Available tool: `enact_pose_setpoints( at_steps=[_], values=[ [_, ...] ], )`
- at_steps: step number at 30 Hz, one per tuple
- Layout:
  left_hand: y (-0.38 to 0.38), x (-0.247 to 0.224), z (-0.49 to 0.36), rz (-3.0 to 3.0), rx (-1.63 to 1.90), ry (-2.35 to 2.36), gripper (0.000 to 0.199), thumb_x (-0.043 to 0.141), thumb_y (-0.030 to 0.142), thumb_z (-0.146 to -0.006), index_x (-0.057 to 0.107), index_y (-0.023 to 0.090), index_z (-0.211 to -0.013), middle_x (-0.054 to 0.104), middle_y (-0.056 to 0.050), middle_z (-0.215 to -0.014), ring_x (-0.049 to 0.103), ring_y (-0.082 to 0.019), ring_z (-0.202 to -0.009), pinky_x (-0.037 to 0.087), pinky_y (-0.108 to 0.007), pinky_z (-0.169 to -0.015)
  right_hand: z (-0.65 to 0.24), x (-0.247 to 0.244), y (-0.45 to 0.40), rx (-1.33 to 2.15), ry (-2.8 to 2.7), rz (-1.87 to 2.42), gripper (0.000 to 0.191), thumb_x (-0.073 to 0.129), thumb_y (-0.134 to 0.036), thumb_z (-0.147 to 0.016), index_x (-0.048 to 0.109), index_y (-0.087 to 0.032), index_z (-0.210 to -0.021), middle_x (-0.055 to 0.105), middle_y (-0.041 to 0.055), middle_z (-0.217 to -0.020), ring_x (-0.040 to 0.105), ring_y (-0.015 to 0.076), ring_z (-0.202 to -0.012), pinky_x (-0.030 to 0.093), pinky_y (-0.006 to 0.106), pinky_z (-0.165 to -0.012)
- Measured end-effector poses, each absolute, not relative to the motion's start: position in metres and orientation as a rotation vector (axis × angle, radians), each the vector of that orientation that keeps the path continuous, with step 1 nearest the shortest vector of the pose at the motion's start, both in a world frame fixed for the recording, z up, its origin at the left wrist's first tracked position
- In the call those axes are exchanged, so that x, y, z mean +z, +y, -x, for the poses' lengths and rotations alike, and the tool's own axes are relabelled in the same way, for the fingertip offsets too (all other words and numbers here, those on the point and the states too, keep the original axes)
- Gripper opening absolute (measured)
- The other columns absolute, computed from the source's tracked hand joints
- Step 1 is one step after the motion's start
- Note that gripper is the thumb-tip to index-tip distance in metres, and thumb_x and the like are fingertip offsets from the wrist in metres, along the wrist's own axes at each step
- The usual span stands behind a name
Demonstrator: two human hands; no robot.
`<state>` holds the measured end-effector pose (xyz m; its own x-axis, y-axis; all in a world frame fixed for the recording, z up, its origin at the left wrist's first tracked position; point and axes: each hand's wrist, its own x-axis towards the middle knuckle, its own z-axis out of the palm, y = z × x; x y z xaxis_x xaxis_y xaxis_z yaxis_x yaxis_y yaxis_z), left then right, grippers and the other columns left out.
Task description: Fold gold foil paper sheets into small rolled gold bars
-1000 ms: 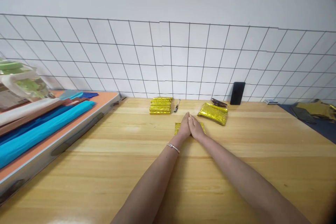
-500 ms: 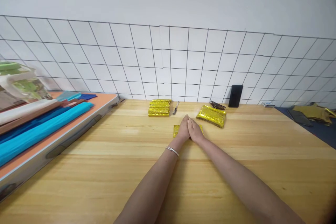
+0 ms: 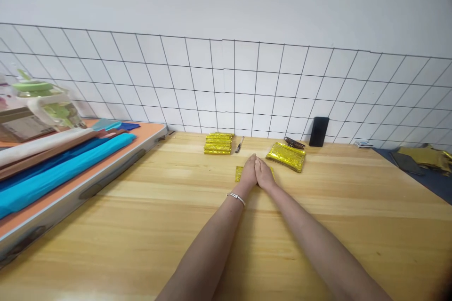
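Observation:
My left hand (image 3: 250,171) and my right hand (image 3: 263,174) press against each other over a small piece of gold foil (image 3: 238,173) lying on the wooden table. Both have their fingers drawn together on the foil. Its middle is hidden under them, and a bit shows at either side. Behind them to the left is a row of folded gold foil strips (image 3: 218,144). A marker pen (image 3: 239,145) lies beside that row. To the right rests a flat stack of gold foil (image 3: 286,156), with a dark stapler-like object (image 3: 294,143) just behind it.
A black phone (image 3: 319,131) leans on the tiled wall. Rolled coloured paper (image 3: 70,169) lies on an orange-topped case (image 3: 148,138) at left, near a green-lidded jug (image 3: 52,103) and a cardboard box (image 3: 26,123). At far right, gold scraps (image 3: 423,157) lie on a dark surface.
My view has shifted slightly left, so things appear farther right and more of the jug and box shows. My hands stay together on the foil piece.

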<state>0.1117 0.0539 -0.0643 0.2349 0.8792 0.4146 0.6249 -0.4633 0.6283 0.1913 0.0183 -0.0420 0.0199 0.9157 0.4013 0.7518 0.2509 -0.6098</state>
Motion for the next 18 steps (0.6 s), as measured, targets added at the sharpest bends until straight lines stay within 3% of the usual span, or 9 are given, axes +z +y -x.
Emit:
enact_pose_setpoints(
  at_steps=[6,12,18],
  values=[
    [0.052,-0.069,-0.093,-2.474,0.886,1.442,0.048,0.034,0.023,-0.089,0.033,0.014,-0.137,0.041,-0.012,-0.138,0.034,-0.021,-0.130,0.024,-0.037,-0.110,-0.187,-0.041,0.017,0.212,-1.921,1.549,0.042,0.027,-0.039,-0.096,0.048,-0.017,-0.125,0.053,0.0115,-0.126,0.048,0.0204,-0.115,0.032,0.041,-0.101],
    [0.047,-0.076,-0.068,-2.627,0.706,1.526,0.054,0.033,0.029,-0.089,0.029,0.007,-0.138,0.032,-0.017,-0.143,0.026,-0.025,-0.134,0.019,-0.042,-0.110,-0.186,-0.043,0.012,0.183,-2.179,1.562,0.061,0.014,-0.047,-0.094,0.033,-0.011,-0.139,0.037,0.0119,-0.142,0.028,0.0213,-0.132,0.014,0.037,-0.110],
    [0.046,-0.073,-0.068,-2.681,0.621,1.542,0.053,0.028,0.032,-0.091,0.029,0.009,-0.139,0.030,-0.015,-0.145,0.023,-0.026,-0.135,0.017,-0.042,-0.110,-0.202,-0.041,0.008,0.190,-2.317,1.677,0.071,0.004,-0.058,-0.090,0.027,-0.014,-0.142,0.027,0.0078,-0.148,0.020,0.0204,-0.136,0.012,0.038,-0.110]
  ],
)
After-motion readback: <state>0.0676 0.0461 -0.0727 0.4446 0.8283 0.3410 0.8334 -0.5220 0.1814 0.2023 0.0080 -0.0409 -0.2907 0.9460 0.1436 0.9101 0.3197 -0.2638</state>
